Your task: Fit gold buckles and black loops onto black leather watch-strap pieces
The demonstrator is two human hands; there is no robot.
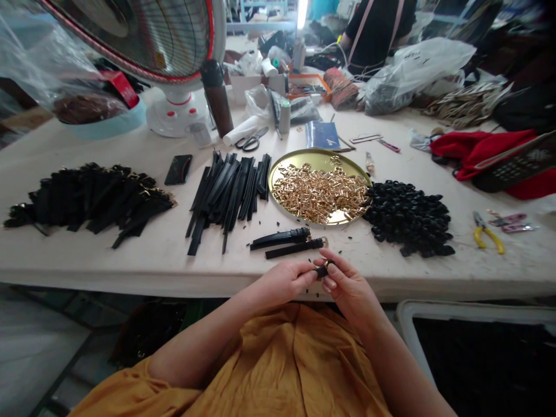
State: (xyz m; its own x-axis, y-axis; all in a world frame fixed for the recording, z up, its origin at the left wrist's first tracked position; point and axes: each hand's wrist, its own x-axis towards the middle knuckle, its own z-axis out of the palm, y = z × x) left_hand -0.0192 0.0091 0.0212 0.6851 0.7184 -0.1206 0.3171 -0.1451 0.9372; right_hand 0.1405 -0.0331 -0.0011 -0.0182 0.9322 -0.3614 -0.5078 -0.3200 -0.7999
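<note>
My left hand [295, 279] and my right hand [343, 274] meet at the table's front edge, both closed on one short black strap [321, 270]. A bit of gold metal, apparently a buckle, shows at its end by my right fingers; the rest of the strap is hidden. Just beyond lie two black buckled straps [293, 248]. Behind them a round gold tray [290, 157] carries a heap of gold buckles [319, 188]. Loose black straps [230, 194] are bunched left of the tray, and a pile of small black loops [408, 214] sits on its right.
At far left is a heap of black straps with buckles [91, 197], near a black phone-like slab [178, 169]. A fan [174, 113], scissors [251, 141] and a dark bottle [217, 98] stand or lie behind. Yellow-handled pliers [487, 234] rest at right. A person [380, 29] is across the table.
</note>
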